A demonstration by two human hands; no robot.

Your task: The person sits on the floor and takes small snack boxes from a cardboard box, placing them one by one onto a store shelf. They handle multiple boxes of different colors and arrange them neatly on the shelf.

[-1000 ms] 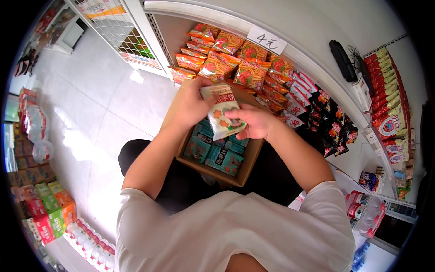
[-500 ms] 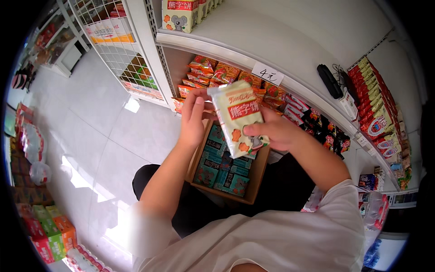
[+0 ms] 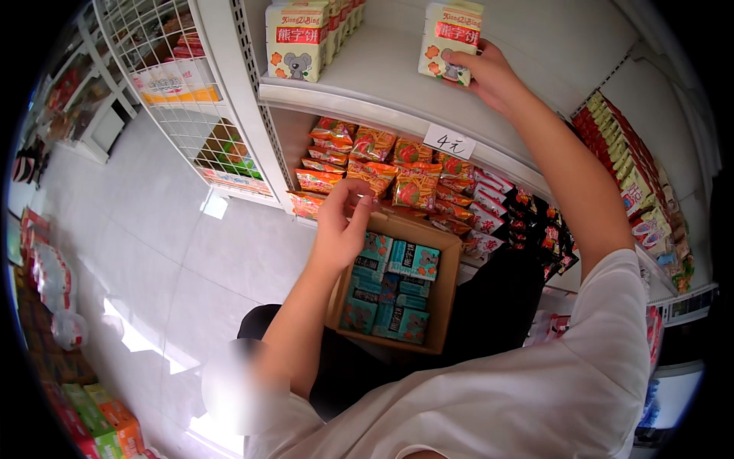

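Observation:
A cream-yellow biscuit packet point(image 3: 449, 34) with a red label and a grey cartoon animal is upright at the upper shelf point(image 3: 382, 57), gripped by my right hand point(image 3: 498, 76), thumb across its front. To its left, similar biscuit packets point(image 3: 294, 46) stand in a row running back. My left hand point(image 3: 344, 228) is above the left edge of an open cardboard box point(image 3: 445, 314), fingers loosely curled and apart, with nothing seen in it. Teal biscuit packets point(image 3: 397, 317) lie inside the box, which rests by my legs.
Below the upper shelf lie orange snack bags point(image 3: 417, 185) and black snack bags point(image 3: 535, 222). A price card point(image 3: 449, 141) hangs on the shelf edge. Red and cream packets point(image 3: 612, 153) line the right shelf. At left are a wire-mesh rack point(image 3: 164, 84) and tiled floor point(image 3: 168, 245).
My right hand has carried the cream-yellow biscuit packet up and forward from above the box to the upper shelf. My left hand has come away from the packet and moved slightly lower.

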